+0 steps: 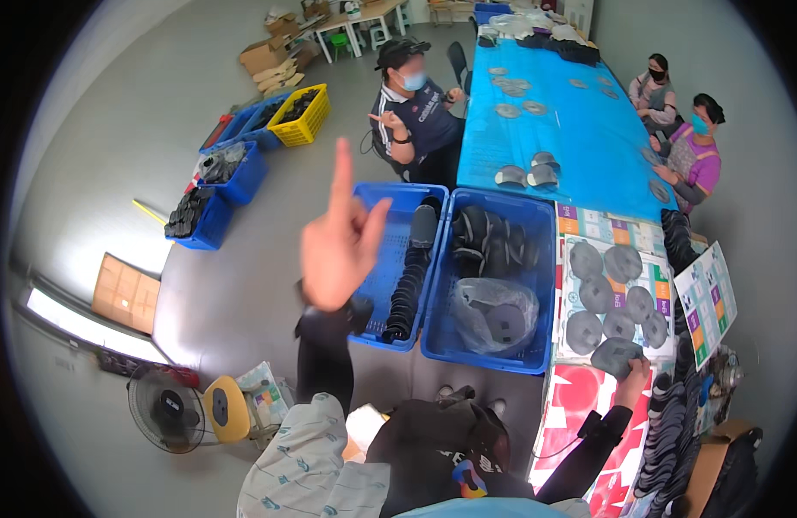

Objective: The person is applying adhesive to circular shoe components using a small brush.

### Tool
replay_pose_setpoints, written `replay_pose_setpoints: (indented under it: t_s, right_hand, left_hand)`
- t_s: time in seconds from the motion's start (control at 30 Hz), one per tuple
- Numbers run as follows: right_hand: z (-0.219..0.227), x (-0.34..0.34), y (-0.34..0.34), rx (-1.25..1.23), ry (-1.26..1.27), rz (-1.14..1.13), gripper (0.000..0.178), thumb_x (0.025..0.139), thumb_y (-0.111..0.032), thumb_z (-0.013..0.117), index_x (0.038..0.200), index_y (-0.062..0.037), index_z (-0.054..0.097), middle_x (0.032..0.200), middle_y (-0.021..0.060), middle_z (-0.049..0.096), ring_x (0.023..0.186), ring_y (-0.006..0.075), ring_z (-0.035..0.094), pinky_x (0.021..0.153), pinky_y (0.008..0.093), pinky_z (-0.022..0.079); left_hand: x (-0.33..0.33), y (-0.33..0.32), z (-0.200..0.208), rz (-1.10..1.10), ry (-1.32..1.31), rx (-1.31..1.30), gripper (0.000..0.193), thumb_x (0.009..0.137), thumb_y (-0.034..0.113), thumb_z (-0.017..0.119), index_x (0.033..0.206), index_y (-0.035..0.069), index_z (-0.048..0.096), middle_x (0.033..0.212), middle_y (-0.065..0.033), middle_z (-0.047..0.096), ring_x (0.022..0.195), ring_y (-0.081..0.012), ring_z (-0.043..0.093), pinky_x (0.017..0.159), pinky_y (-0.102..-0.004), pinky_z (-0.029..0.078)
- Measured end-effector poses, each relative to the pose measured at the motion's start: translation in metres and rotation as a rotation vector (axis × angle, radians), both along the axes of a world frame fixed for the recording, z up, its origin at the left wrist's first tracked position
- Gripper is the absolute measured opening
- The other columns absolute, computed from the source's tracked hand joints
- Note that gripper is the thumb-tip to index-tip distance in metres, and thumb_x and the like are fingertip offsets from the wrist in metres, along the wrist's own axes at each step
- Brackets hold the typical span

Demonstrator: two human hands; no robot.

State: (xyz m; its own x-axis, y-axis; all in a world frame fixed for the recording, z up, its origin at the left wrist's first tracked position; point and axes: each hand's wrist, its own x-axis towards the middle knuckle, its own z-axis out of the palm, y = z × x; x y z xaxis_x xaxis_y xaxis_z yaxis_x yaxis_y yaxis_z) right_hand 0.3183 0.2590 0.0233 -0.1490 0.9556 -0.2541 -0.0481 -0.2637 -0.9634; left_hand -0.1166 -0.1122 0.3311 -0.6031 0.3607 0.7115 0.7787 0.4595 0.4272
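My left hand (333,255) is raised in front of the blue crates, its index finger pointing up and the thumb held apart. Nothing shows in it; the other fingers look curled. To the right, my right hand (633,380) grips the edge of a dark grey rounded piece (616,356), fabric-like and curved. Just beyond it, several similar grey rounded pieces (597,294) lie spread on a printed sheet (571,226). Under my right forearm is a red and white patterned sheet (579,393).
A blue crate (385,216) holds a row of black curved pieces; another crate (536,354) has black pieces and a clear bag (493,315). Stacked black pieces (661,432) line the right edge. Three people sit around the blue-covered table (536,138). A fan (167,406) stands lower left.
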Motion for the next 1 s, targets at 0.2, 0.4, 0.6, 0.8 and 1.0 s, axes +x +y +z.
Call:
replay_pose_setpoints:
  t_s: [0.2,0.4,0.6,0.8,1.0]
  right_hand:
    - [-0.075,-0.036,0.101,-0.056,0.259,0.088,0.033,0.093,-0.011,0.059,0.124,-0.0012,0.059,0.124,0.0115,0.057,0.114,0.0220,0.055,0.083,0.0322,0.056]
    - [-0.161,-0.126,0.214,0.545,-0.877,0.259,0.045,0.081,-0.018,0.079,0.120,-0.0049,0.062,0.116,0.0207,0.065,0.110,0.0404,0.061,0.096,0.0496,0.049]
    - [-0.140,-0.155,0.317,0.594,-0.890,0.065,0.034,0.089,-0.021,0.070,0.120,-0.0070,0.067,0.122,0.0164,0.067,0.111,0.0389,0.064,0.100,0.0512,0.050]
    - [-0.239,-0.067,0.440,0.425,-1.119,-0.115,0.026,0.093,-0.028,0.063,0.112,-0.0135,0.071,0.117,0.0129,0.071,0.110,0.0374,0.066,0.095,0.0493,0.053]
    - [-0.277,-0.087,0.468,0.136,-0.732,-0.502,0.020,0.095,-0.026,0.057,0.101,-0.0198,0.075,0.120,0.0135,0.068,0.117,0.0369,0.063,0.092,0.0470,0.054]
  left_hand:
    - [-0.046,0.074,-0.036,0.104,-0.051,-0.023,0.064,0.094,0.013,0.075,0.154,0.019,0.052,0.057,-0.0081,0.049,0.050,-0.0154,0.045,0.053,-0.0338,0.044]
    - [-0.058,0.122,-0.068,-0.095,-0.187,-0.136,0.037,0.105,0.019,0.062,0.141,0.012,0.066,0.060,-0.0017,0.045,0.056,-0.0068,0.039,0.050,-0.0284,0.036]
    - [-0.043,0.174,-0.120,-0.047,-0.428,-0.277,0.034,0.110,0.025,0.053,0.134,0.008,0.070,0.063,-0.0013,0.058,0.055,-0.0035,0.048,0.050,-0.0238,0.037]
    - [-0.018,0.203,-0.170,0.034,-0.765,-0.389,0.027,0.105,0.022,0.061,0.124,0.007,0.073,0.066,-0.0067,0.064,0.059,-0.0091,0.062,0.056,-0.0294,0.047]
    - [0.006,0.191,-0.171,0.114,-0.757,-0.376,0.026,0.103,0.018,0.064,0.123,0.004,0.072,0.075,-0.0135,0.071,0.064,-0.0163,0.070,0.061,-0.0302,0.053]
